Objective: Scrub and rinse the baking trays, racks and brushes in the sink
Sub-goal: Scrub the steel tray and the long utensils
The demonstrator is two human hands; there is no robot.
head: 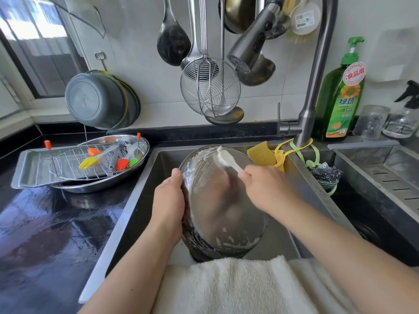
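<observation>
The black counter (45,223) is glossy and wet, running along the left of the sink (145,191). At about ten o'clock an oval steel dish (95,188) sits on it, and a flat steel tray (29,171) rests tilted across that dish. At two o'clock, behind the sink, stand a green soap bottle (340,98), a glass jar (369,121) and a clear spray bottle (405,118). At six o'clock a white towel (226,288) lies over the counter's near edge.
</observation>
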